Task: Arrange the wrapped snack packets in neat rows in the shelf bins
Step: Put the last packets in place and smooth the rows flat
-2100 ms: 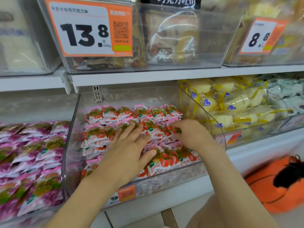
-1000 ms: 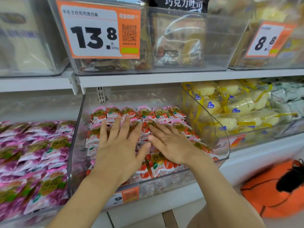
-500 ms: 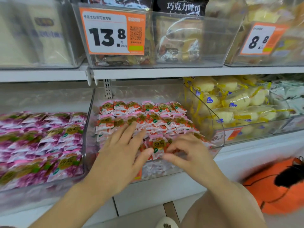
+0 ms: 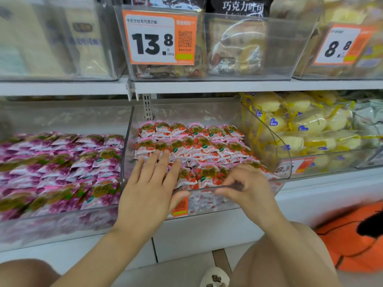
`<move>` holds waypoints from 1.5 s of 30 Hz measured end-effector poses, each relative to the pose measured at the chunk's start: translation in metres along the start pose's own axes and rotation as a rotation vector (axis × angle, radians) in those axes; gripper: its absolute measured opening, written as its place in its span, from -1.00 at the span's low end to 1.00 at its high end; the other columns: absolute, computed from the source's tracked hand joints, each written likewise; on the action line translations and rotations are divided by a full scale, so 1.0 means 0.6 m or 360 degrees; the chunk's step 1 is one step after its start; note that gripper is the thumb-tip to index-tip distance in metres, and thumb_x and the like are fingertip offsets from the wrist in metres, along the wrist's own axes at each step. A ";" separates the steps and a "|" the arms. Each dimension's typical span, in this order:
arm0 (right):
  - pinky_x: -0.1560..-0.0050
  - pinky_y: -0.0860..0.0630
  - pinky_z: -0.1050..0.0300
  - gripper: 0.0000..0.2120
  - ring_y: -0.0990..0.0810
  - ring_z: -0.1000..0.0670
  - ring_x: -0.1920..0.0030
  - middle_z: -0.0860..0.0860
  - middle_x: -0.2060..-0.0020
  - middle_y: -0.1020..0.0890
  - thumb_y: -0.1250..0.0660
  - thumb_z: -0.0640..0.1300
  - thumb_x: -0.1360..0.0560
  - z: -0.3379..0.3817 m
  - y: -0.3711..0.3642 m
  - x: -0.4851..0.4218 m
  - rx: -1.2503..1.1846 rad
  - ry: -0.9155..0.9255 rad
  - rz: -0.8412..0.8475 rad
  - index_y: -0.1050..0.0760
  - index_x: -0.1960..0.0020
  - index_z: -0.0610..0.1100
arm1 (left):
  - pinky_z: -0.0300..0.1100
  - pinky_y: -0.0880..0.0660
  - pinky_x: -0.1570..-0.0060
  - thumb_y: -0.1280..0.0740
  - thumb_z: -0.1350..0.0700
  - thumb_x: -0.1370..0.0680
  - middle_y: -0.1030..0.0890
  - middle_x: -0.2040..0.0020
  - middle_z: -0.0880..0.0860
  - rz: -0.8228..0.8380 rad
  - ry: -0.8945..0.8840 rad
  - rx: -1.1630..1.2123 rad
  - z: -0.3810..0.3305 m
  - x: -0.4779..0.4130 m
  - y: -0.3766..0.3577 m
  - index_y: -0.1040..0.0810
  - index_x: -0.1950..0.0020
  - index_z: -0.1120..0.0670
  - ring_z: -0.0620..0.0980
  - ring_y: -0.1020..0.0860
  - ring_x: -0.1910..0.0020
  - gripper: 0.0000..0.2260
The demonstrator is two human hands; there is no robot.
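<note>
The middle bin [image 4: 196, 111] holds snack packets [image 4: 207, 146] in rows from far to near, with a left bin [image 4: 62, 220] and a right bin [image 4: 331, 162] of other packets beside it. All three sit under a shelf board [image 4: 207, 87] carrying upper bins [image 4: 279, 38]. The left hand [image 4: 149, 187] lies on the near-left packets, and the right hand [image 4: 246, 185] is at the near rim, to the right.

A white and orange price tag [image 4: 159, 37] reading 13.8 hangs on the upper shelf, left of centre. A second tag [image 4: 339, 45] reading 8.8 sits far right. A dark bag [image 4: 242, 7] with white characters stands behind them. A slotted metal upright [image 4: 147, 106] shows below the shelf edge. On the floor [image 4: 176, 270], an orange bag [image 4: 348, 241] lies right, and a pale slipper [image 4: 214, 278] sits nearest.
</note>
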State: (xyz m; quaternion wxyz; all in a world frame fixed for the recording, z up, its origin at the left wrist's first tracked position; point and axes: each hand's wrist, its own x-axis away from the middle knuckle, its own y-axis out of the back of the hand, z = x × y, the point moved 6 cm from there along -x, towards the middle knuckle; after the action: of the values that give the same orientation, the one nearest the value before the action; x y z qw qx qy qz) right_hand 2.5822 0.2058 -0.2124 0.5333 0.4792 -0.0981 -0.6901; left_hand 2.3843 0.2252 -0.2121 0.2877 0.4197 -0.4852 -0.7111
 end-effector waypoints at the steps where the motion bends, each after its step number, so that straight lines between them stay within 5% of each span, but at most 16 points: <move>1: 0.23 -0.27 0.12 -0.77 -0.38 0.29 0.27 0.26 0.43 -0.40 -0.46 0.09 -0.23 0.002 0.001 -0.002 -0.0012 0.0000 -0.0029 -0.48 0.40 0.00 | 0.20 -0.41 -0.24 0.11 -0.23 -0.60 -0.49 -0.31 0.25 -0.0029 0.0001 0.0000 0.002 -0.004 0.004 -0.50 -0.31 0.18 0.26 -0.45 -0.30 -0.37; 10: 0.17 -0.40 -0.08 -0.79 -0.44 0.18 0.28 0.19 0.42 -0.47 -0.49 0.07 -0.20 -0.001 0.005 -0.076 -0.0066 0.0047 -0.0134 -0.50 0.40 0.00 | 0.17 -0.43 -0.22 0.09 -0.21 -0.58 -0.53 -0.25 0.25 -0.0124 0.0090 -0.0054 0.030 -0.065 0.025 -0.49 -0.31 0.19 0.26 -0.48 -0.27 -0.37; 20: 0.16 -0.40 -0.05 -0.70 -0.42 0.17 0.30 0.19 0.43 -0.45 -0.58 -0.06 -0.22 -0.039 -0.035 -0.086 -0.0074 -0.0047 0.0021 -0.43 0.42 0.07 | 0.21 -0.46 -0.16 0.21 -0.19 -0.61 -0.53 -0.23 0.30 -0.0035 0.0252 0.0054 0.025 -0.069 -0.025 -0.51 -0.31 0.15 0.29 -0.50 -0.23 -0.34; 24: 0.16 -0.41 -0.05 -0.72 -0.42 0.10 0.28 0.22 0.41 -0.43 -0.56 -0.06 -0.24 -0.036 -0.037 -0.077 -0.0047 -0.0063 0.0068 -0.44 0.39 0.05 | 0.19 -0.44 -0.20 0.11 -0.16 -0.61 -0.54 -0.24 0.27 -0.0094 0.0173 0.0105 0.019 -0.060 -0.027 -0.51 -0.30 0.16 0.26 -0.49 -0.26 -0.42; 28: 0.05 -0.32 0.06 -0.68 -0.42 0.05 0.08 0.23 0.27 -0.48 -0.25 0.29 -0.40 -0.011 -0.028 -0.075 0.0329 0.0022 0.0103 -0.54 0.17 0.05 | 0.07 -0.47 -0.20 0.02 -0.13 -0.59 -0.58 -0.23 0.11 -0.0189 0.0022 0.0233 0.006 -0.049 -0.019 -0.54 -0.28 0.10 0.12 -0.55 -0.22 -0.50; 31: -0.21 -0.27 0.02 -0.44 -0.43 0.08 -0.20 0.24 -0.13 -0.56 0.11 0.32 -0.49 0.018 -0.055 -0.079 0.0514 0.0127 0.0324 -0.55 -0.17 0.14 | -0.01 -0.50 -0.15 0.09 -0.14 -0.63 -0.61 -0.20 0.05 -0.0168 -0.0016 0.0350 0.003 -0.045 -0.021 -0.57 -0.24 0.08 0.05 -0.60 -0.13 -0.47; 33: -0.34 -0.19 0.03 -0.36 -0.41 0.15 -0.29 0.25 -0.22 -0.53 0.21 0.29 -0.48 0.016 -0.070 -0.082 0.0470 0.0038 0.0474 -0.55 -0.20 0.12 | -0.01 -0.50 -0.16 0.07 -0.13 -0.62 -0.62 -0.18 0.05 -0.0172 -0.0034 0.0388 0.002 -0.043 -0.025 -0.58 -0.22 0.07 0.05 -0.60 -0.12 -0.49; 41: -0.13 -0.46 -0.09 -0.55 -0.58 0.05 -0.09 0.11 -0.01 -0.67 -0.03 0.16 -0.56 0.039 -0.042 -0.090 0.0045 0.0016 0.0040 -0.62 -0.07 -0.01 | -0.02 -0.45 -0.24 -0.06 -0.05 -0.61 -0.56 -0.26 0.06 -0.0348 -0.0130 0.0547 0.003 -0.023 0.025 -0.51 -0.31 0.12 0.05 -0.52 -0.24 -0.58; 45: -0.08 -0.42 0.15 -0.70 -0.53 0.13 0.00 0.08 0.05 -0.67 -0.16 -0.01 -0.54 0.162 -0.058 -0.082 -0.0128 0.0361 -0.0147 -0.63 -0.06 -0.07 | -0.19 -0.27 -0.31 -0.13 0.04 -0.60 -0.59 -0.19 0.07 -0.0692 0.0146 0.0566 0.086 0.025 0.105 -0.54 -0.23 0.15 0.02 -0.48 -0.21 -0.67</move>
State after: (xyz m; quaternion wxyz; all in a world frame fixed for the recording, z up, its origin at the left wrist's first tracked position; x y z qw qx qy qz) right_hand 2.4840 0.2245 -0.1568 0.5274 0.5363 0.0128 -0.6588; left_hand 2.3318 0.2134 -0.1492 0.0720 0.5895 -0.4875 -0.6400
